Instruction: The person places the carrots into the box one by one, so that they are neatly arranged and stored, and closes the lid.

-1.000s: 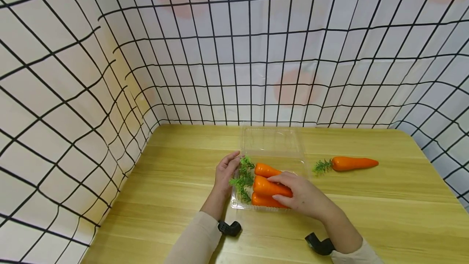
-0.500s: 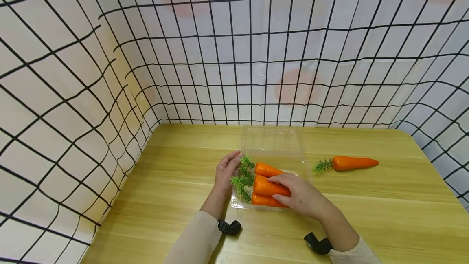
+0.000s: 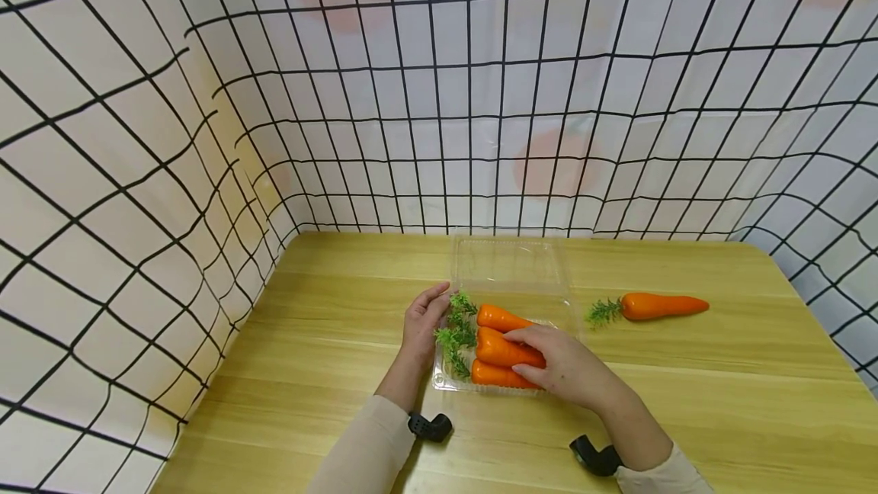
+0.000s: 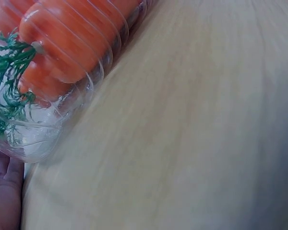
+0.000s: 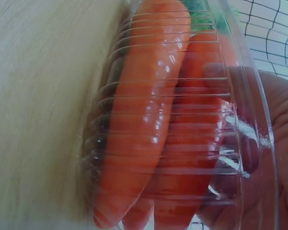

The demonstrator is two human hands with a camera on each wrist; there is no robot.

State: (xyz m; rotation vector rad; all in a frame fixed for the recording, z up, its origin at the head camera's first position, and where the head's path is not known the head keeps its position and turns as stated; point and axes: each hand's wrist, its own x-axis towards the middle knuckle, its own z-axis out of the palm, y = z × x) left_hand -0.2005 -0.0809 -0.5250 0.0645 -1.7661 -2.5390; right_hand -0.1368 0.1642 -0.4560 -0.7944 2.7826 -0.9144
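In the head view a clear plastic box (image 3: 440,382) holds several orange carrots with green tops pointing left. My right hand (image 3: 565,368) grips the middle carrot (image 3: 504,348), thumb on its near side and fingers on its far side. A carrot (image 3: 497,375) lies on the near side and another (image 3: 499,318) on the far side. My left hand (image 3: 421,326) rests against the box's left wall, fingers fairly straight. Through the clear wall, the right wrist view shows carrots (image 5: 144,105) and my right hand (image 5: 278,143) behind them.
The clear lid (image 3: 509,264) lies folded back behind the box. One more carrot (image 3: 661,306) lies on the wooden table (image 3: 309,341) at the right, its green top towards the box. Grid-patterned cloth (image 3: 480,90) stands behind and at both sides.
The middle carrot has shifted slightly to the right and away from the near carrot, with my right hand on it. My left hand has barely moved.
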